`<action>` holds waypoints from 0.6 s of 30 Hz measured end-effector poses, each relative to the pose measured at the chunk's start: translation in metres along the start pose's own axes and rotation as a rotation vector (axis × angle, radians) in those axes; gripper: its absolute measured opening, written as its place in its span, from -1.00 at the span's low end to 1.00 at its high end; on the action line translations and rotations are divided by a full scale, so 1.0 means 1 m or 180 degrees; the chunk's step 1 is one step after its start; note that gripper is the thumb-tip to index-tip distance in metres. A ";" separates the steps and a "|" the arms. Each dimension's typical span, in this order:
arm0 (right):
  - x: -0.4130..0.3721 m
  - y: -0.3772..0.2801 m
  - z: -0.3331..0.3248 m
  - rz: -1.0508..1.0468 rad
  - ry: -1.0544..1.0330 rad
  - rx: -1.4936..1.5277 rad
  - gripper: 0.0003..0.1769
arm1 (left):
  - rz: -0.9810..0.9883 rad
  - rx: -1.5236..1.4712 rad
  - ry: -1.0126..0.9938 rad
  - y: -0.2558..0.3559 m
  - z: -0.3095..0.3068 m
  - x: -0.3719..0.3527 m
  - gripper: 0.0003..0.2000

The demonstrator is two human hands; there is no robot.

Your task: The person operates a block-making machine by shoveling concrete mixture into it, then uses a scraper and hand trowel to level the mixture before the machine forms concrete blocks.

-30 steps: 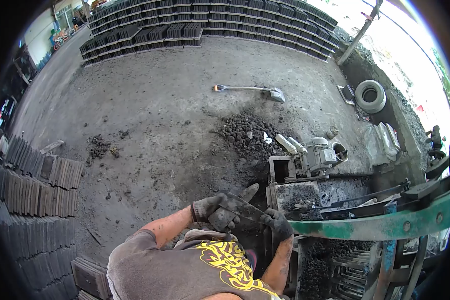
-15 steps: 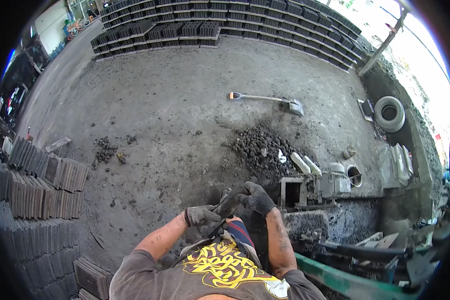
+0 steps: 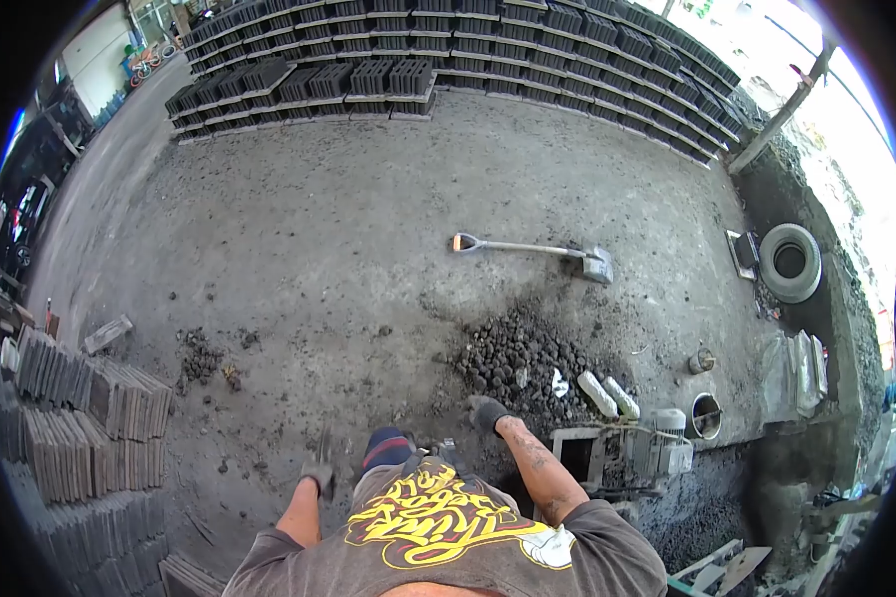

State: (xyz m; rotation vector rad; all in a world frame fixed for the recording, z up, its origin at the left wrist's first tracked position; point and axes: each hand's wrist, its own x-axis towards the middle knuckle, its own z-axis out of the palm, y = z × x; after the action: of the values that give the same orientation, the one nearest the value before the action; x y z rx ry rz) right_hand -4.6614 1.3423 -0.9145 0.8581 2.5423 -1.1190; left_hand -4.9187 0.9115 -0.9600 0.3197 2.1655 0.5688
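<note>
The right hand (image 3: pixel 488 411), in a dark glove, hangs low at the near edge of the heap of dark clumps (image 3: pixel 520 356). Nothing shows in it, and it is too small to tell how far the fingers spread. The left hand (image 3: pixel 319 476), also gloved, is a blur above the bare floor (image 3: pixel 299 249), so its grip cannot be told. Between the two arms shows a raised knee (image 3: pixel 386 448).

The floor is rough grey concrete, stained and gritty, and a second, smaller scatter of crumbs (image 3: pixel 201 356) lies to the left. Just right of the heap lie two pale cylinders (image 3: pixel 609 395), and beside them stands one grey machine (image 3: pixel 657 450) next to one round opening (image 3: pixel 707 416). Beyond the heap, one shovel (image 3: pixel 533 249) lies flat, its blade to the right.

To the left, stacked flat slabs (image 3: pixel 80 403) stand on edge in several piles. Along the far side, long rows of dark blocks (image 3: pixel 448 45) sit on boards. One tyre (image 3: pixel 789 262) lies near the right wall, where daylight comes in. The space is a large open workshed.
</note>
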 end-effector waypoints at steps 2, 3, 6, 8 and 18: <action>0.011 0.003 -0.019 0.0259 -0.0361 -0.0191 -0.62 | -0.1773 -0.0629 -0.0798 -0.021 -0.004 -0.008 -0.76; 0.020 0.015 -0.021 0.0281 -0.0360 -0.0179 -0.62 | -0.1823 -0.0493 -0.0788 -0.009 -0.011 -0.020 -0.76; 0.046 0.068 -0.013 0.0783 -0.0198 0.0039 -0.67 | -0.1913 -0.0132 -0.0991 0.048 -0.034 -0.022 -0.75; 0.059 0.080 -0.033 0.0954 -0.0800 -0.0227 -0.69 | -0.1811 0.0038 -0.1118 0.089 -0.048 0.010 -0.74; 0.201 0.065 -0.150 0.1439 -0.0267 0.0234 -0.58 | 0.1216 0.0996 0.0592 0.391 -0.181 0.365 -0.76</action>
State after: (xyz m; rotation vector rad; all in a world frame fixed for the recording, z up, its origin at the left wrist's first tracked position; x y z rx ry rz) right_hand -4.7801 1.5711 -0.9365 1.2915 2.0984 -1.0748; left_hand -5.2728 1.3495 -0.9147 0.8951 2.3904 0.4798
